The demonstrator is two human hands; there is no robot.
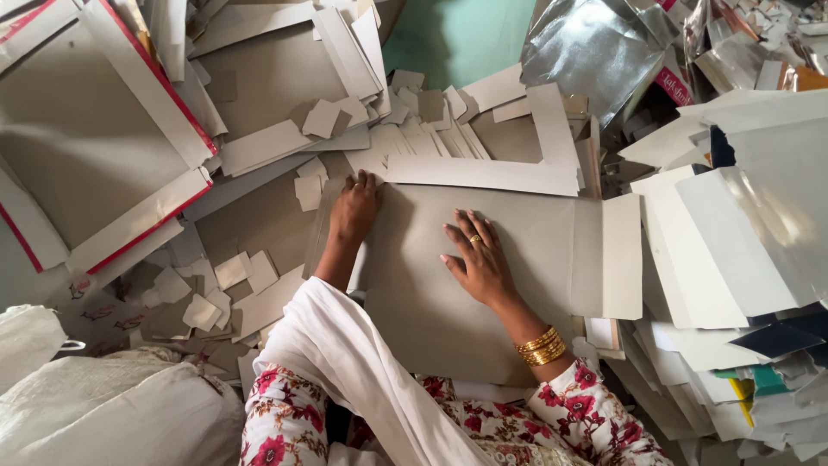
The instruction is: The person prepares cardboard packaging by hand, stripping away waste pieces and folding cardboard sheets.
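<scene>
A large grey cardboard sheet (517, 250) with side flaps lies flat in front of me. My left hand (354, 209) rests on its far left corner, fingers curled over the edge. My right hand (477, 257), with a gold ring and gold bangles at the wrist, lies flat on the middle of the sheet with fingers spread. A white cloth (362, 371) hangs over my left arm, and my sleeves are white with red flowers.
Cut grey cardboard blanks with red edges (103, 147) are piled at the left. Small cardboard offcuts (207, 293) litter the floor. Silver foil sheets (595, 43) lie at the upper right, stacked white and silver boards (742, 233) at the right, white sacks (103, 406) at the lower left.
</scene>
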